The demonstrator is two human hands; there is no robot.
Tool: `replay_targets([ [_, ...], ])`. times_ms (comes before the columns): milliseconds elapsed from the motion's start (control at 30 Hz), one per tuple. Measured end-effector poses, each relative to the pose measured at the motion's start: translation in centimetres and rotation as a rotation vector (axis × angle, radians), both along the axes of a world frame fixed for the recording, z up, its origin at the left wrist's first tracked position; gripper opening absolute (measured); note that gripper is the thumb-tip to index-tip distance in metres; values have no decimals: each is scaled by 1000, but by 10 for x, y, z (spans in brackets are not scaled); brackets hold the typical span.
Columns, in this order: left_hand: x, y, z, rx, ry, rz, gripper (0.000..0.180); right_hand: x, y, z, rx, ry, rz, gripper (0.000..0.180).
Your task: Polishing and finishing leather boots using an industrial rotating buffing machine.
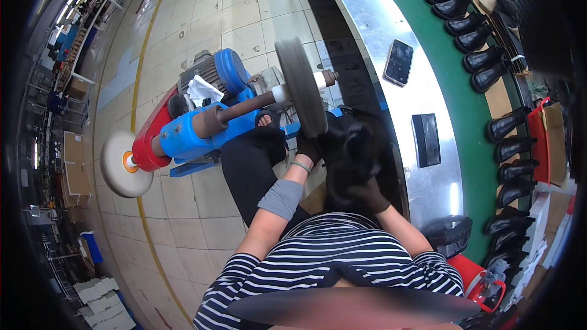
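Both my hands wear dark gloves and grip a black shoe (350, 153) held up against the grey buffing wheel (301, 85) of a blue motor-driven machine (202, 128). My left hand (307, 146) holds the shoe's end nearest the wheel, with a green band on the wrist. My right hand (370, 194) grips the shoe's lower end, closer to my body. The shoe looks blurred. A white wheel (122, 164) sits on the shaft's other end at the left.
A curved metal-edged conveyor with a green belt (452, 85) runs at my right, carrying a row of black shoes (471, 40). A phone (398, 61) and a black flat object (426, 139) lie on the metal edge. A red bin (480, 275) stands at lower right. Tiled floor lies to the left.
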State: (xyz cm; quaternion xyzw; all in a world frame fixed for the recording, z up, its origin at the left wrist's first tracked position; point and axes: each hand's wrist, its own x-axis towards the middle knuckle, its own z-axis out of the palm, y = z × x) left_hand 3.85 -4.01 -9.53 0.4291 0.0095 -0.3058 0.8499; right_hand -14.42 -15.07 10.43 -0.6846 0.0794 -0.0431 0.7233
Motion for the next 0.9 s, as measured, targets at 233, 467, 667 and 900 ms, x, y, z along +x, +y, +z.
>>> replay_targets([
  [233,32,-2,26,82,-372,137,44,32,-27,-54,985,344,-81,53],
  [467,5,5,100,-534,253,85,53,-19,-39,-16,609,384,54,63],
  [667,-11,27,55,-312,-144,-93,54,3,-28,70,-522,-26,370,108],
  [900,17,36,-66,-259,-76,40,53,70,-18,54,-1029,-23,574,117],
])
